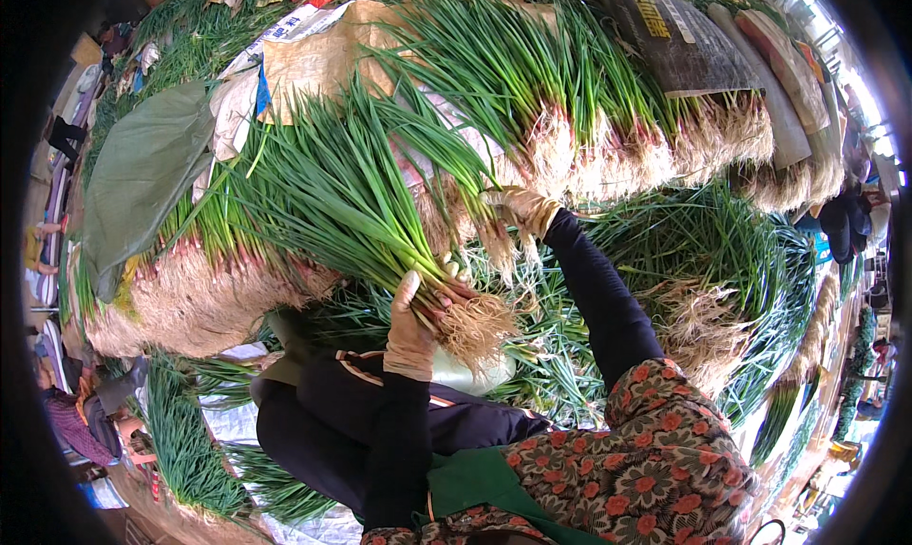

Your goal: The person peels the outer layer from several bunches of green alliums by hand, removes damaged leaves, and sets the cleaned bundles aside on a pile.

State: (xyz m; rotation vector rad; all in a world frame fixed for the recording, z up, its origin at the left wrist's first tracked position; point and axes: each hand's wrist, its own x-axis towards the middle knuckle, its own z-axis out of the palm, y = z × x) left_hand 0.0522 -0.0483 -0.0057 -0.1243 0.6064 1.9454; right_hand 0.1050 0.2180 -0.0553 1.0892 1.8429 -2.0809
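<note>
My left hand (pixel 411 331), in a pale glove, is closed around a bunch of green garlic (pixel 380 222) just above its roots. The long leaves slant up to the left, and the shaggy tan roots hang to the right of the glove. My right hand (pixel 524 208), gloved too, is farther off and pinches a thinner bunch of green garlic (pixel 461 170) near its stems, with roots dangling below. Behind it stands a row of green garlic bunches (pixel 570 151), roots toward me. A second row (pixel 209 298) lies at the left.
An olive cloth (pixel 142 184), a tan sack (pixel 328 56) and a dark printed sack (pixel 679 37) cover parts of the rows. Loose green garlic (pixel 703 250) is heaped at the right. Another person (pixel 85 421) is at the far left.
</note>
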